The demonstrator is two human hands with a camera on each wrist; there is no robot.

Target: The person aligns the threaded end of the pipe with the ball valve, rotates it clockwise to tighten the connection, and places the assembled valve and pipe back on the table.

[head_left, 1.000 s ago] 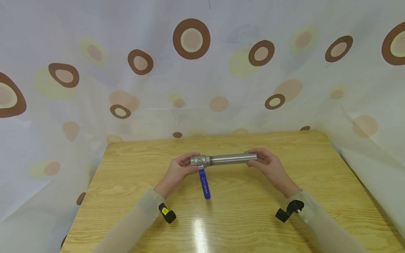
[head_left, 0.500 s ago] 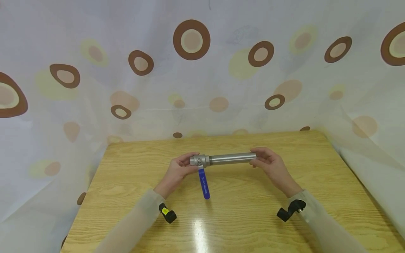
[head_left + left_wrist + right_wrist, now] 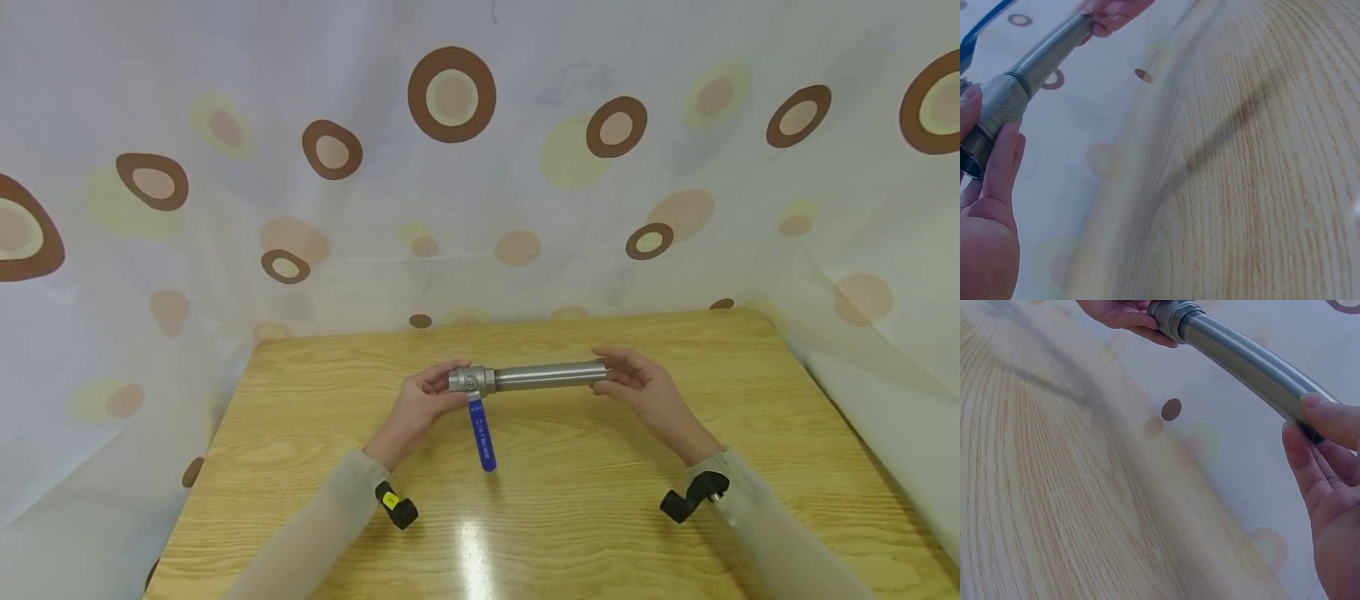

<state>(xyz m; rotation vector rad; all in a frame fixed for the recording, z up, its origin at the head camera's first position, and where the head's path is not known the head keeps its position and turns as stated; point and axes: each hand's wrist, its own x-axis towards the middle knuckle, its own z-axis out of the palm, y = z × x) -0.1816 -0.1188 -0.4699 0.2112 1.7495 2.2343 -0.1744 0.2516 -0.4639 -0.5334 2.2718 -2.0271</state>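
A steel ball valve [image 3: 471,381] with a blue lever [image 3: 482,435] is joined to a straight steel pipe [image 3: 547,376], held roughly level above the table. The left hand [image 3: 423,410] grips the valve body, thumb on the near side; the lever points down toward the near edge. At the pipe's other end, the right hand [image 3: 648,400] holds it between thumb and fingers. In the left wrist view the valve's open bore [image 3: 971,164] faces the left palm. The right wrist view has the right thumb on top of the pipe end [image 3: 1310,428], with fingers beneath.
The wooden table [image 3: 570,500] carries a shadow of the held parts. A pale sheet [image 3: 495,192] with brown and yellow round prints hangs behind the table and along both sides. Black wrist mounts [image 3: 397,507] sit at the sleeve cuffs.
The right hand has slid outward to the right along the pipe, so its fingers now hold only the end. The left hand and valve have barely moved.
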